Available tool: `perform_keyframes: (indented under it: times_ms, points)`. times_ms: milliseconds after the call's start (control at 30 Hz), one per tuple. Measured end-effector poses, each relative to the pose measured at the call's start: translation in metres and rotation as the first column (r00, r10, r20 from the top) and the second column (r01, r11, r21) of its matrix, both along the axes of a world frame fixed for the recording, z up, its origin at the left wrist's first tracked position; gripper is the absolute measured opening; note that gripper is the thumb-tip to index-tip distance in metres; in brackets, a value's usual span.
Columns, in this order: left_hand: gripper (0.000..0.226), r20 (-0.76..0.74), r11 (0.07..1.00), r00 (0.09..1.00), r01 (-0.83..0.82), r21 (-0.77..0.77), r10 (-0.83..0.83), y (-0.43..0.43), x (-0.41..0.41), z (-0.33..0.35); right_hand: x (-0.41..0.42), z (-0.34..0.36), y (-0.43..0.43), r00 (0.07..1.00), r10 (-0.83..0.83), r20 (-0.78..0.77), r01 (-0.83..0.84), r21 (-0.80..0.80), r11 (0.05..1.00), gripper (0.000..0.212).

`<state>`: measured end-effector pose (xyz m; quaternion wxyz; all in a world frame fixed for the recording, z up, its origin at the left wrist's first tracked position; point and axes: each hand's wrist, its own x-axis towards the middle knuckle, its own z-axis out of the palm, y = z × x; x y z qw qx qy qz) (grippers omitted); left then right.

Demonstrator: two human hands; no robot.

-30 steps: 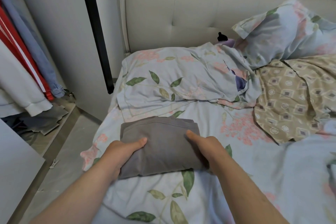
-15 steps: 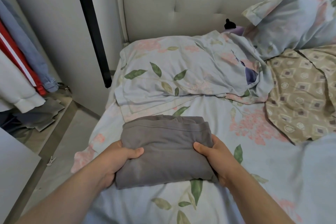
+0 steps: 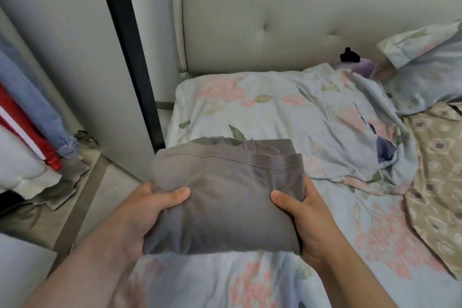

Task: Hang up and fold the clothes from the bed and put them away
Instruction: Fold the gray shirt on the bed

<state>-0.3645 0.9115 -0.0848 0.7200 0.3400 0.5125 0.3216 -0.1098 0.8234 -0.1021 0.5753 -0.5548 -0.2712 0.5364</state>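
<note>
A folded grey garment (image 3: 227,192) is held up above the near left part of the bed (image 3: 375,240). My left hand (image 3: 145,210) grips its left side, thumb on top, fingers hidden underneath. On its right side my right hand (image 3: 300,217) grips the same way. The bed has a floral sheet, with a flat floral pillow (image 3: 270,112) behind the garment.
An open wardrobe at the left holds hanging clothes: a blue sleeve (image 3: 37,112), a red one (image 3: 27,137), a white one (image 3: 22,172). A black door edge (image 3: 130,50) stands beside the padded headboard (image 3: 275,15). A beige patterned cloth (image 3: 440,172) and a second pillow (image 3: 425,65) lie right.
Both hands closed on the folded grey garment and lifted it off the sheet, up and toward the left. My view has swung leftward toward the wardrobe.
</note>
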Motion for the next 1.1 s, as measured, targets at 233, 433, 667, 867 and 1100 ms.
perform_keyframes:
  times_ms: [233, 433, 667, 867, 1100]
  points:
    - [0.064, -0.030, 0.985, 0.995, -0.095, 0.145, 0.100, 0.012, -0.103, 0.119, -0.091, 0.120, 0.037, 0.994, 0.110, 0.002, -0.110, 0.004, 0.994, 0.054]
    - [0.055, -0.239, 0.914, 0.936, -0.158, 0.374, 0.260, 0.025, -0.194, 0.271, -0.191, 0.269, 0.065, 0.954, 0.078, 0.291, -0.080, -0.006, 0.997, 0.047]
    - [0.050, -0.335, 0.851, 0.876, -0.145, 0.505, 0.348, 0.039, -0.252, 0.416, -0.251, 0.428, 0.092, 0.905, 0.042, 0.424, -0.105, 0.125, 0.987, 0.045]
    - [0.046, -0.308, 0.806, 0.860, -0.179, 0.565, 0.407, 0.057, -0.265, 0.500, -0.266, 0.514, 0.112, 0.886, -0.018, 0.464, -0.101, 0.230, 0.968, 0.048]
    - [0.063, -0.262, 0.654, 0.803, -0.199, 0.730, 0.536, 0.074, -0.275, 0.568, -0.276, 0.577, 0.144, 0.837, -0.111, 0.535, -0.098, 0.347, 0.933, 0.060]
